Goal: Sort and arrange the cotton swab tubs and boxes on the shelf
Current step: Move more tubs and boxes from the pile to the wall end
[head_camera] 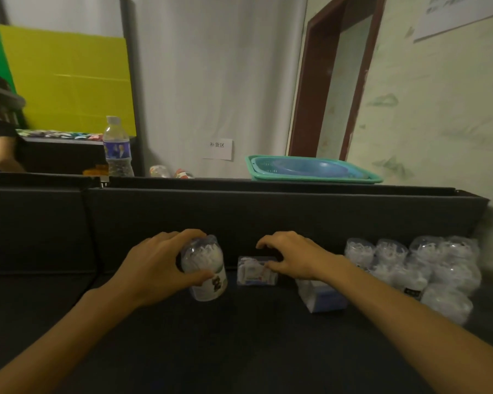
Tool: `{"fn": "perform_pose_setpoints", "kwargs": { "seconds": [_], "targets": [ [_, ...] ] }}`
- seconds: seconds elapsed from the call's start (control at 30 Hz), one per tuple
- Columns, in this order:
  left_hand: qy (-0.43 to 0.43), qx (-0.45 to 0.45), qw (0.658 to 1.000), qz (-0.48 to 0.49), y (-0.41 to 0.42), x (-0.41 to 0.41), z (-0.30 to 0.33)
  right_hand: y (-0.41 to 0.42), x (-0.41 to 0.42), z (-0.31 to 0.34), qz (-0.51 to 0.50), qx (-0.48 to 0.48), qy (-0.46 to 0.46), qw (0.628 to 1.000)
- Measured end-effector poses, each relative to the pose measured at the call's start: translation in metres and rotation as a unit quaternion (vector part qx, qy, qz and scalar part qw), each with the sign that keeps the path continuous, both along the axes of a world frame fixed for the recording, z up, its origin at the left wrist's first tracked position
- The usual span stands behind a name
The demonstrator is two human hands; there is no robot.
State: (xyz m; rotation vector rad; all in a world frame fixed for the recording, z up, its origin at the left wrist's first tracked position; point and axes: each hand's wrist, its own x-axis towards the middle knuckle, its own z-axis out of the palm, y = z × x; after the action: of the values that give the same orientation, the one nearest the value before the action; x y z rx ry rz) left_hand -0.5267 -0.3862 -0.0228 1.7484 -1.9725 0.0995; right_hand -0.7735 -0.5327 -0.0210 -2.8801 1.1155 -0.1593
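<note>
The dark shelf (239,336) has a high back wall, and its floor left of the tub cluster (427,268) is open room. That cluster stands packed at the right end, probably already sorted. Left of the cluster, the right hand (293,258) pinches a small box (256,271) with curled fingers, perhaps to line it up. Further left of the cluster, the left hand (157,268) grips an upright round tub (205,268), fingers wrapped around it, I think to carry it nearer.
</note>
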Motion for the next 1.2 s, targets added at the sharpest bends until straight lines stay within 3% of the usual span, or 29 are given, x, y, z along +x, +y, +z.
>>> {"fn": "perform_pose_setpoints", "kwargs": {
  "seconds": [0.3, 0.6, 1.2],
  "targets": [
    [-0.016, -0.035, 0.994, -0.105, -0.036, -0.032, 0.029, 0.026, -0.067, 0.034, -0.125, -0.071, -0.076, 0.987],
    [0.001, -0.075, 0.974, -0.212, -0.071, -0.130, 0.051, 0.064, -0.191, 0.038, -0.247, -0.086, -0.110, 0.959],
    [0.024, -0.096, 0.978, -0.186, -0.111, -0.407, 0.049, 0.008, -0.456, 0.027, -0.232, -0.068, -0.157, 0.957]
  ]
}}
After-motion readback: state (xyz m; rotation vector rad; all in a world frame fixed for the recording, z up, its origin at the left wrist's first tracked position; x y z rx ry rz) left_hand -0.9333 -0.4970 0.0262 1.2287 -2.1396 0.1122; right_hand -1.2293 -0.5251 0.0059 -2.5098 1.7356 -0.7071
